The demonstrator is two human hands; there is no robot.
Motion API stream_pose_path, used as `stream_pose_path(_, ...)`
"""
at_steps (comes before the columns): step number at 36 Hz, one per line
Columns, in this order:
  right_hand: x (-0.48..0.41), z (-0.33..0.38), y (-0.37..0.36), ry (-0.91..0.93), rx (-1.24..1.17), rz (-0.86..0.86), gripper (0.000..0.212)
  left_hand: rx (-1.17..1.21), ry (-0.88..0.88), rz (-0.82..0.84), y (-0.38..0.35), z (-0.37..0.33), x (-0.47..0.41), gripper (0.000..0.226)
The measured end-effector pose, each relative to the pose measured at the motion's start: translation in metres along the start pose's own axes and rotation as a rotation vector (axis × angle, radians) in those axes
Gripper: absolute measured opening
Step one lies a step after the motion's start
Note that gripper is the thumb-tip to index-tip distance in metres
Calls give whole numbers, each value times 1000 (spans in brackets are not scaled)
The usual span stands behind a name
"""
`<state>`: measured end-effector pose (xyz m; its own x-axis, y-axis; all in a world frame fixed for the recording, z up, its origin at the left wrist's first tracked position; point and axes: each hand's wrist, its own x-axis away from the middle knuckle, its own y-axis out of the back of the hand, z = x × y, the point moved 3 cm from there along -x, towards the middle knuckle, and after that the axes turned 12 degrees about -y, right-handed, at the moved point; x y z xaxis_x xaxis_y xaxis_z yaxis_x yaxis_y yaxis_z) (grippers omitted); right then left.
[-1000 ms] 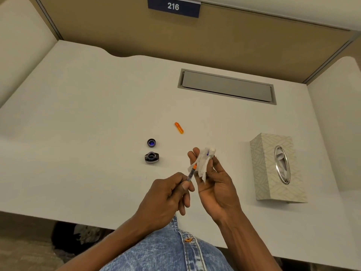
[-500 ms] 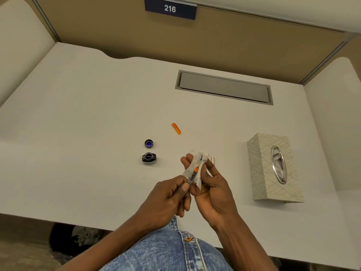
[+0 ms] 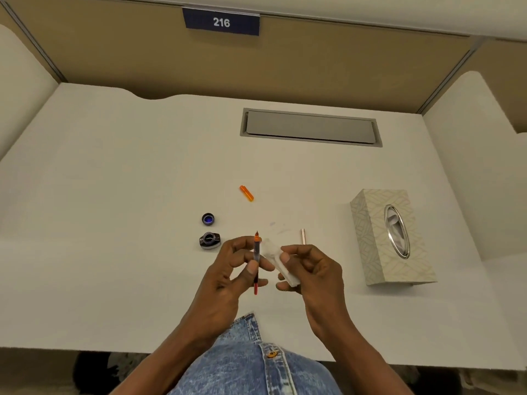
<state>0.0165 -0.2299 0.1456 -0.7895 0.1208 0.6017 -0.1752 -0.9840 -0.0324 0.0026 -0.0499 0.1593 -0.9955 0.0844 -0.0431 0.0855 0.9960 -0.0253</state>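
Head view: slim pen (image 3: pixel 257 252), crumpled tissue (image 3: pixel 288 276)

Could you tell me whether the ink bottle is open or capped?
Open: the ink bottle shows a bare mouth; its cap lies apart beyond it.

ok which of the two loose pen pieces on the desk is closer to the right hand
The pale pinkish tube, just beyond the right hand. The orange piece lies farther back on the desk.

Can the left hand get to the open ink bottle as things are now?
Probably yes. The ink bottle stands just beside the left hand, with nothing between them. However, that hand already grips the pen.
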Motion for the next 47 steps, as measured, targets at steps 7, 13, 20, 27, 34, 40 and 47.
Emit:
stream_pose_path(7, 4, -3, -1, 118, 263, 30, 13, -24, 33, 40, -4, -9, 0, 29)
stream_pose_path(13, 6, -7, -3, 99, 174, 85, 11, -24, 41, 11, -9, -13, 1, 32)
stream_pose_path(20, 1, -21, -2, 60, 105, 71, 17, 133, 127, -41, -14, -12, 1, 36)
stream_pose_path(27, 0, -34, -2, -42, -133, 184, 19, 283, 201, -61, -13, -1, 1, 37)
stream_pose_path(34, -13, -46, 3, -122, -116, 266, 19, 131, 207, -45, -13, 3, 1, 35)
stream_pose_path(40, -48, -44, 29, -112, 18, 51, 24, -95, 209, -72, -7, 5, -4, 32)
stream_pose_path(47, -110, -49, 63, 152, 533, -459, 13, -75, 280, -104, -3, 8, -5, 35)
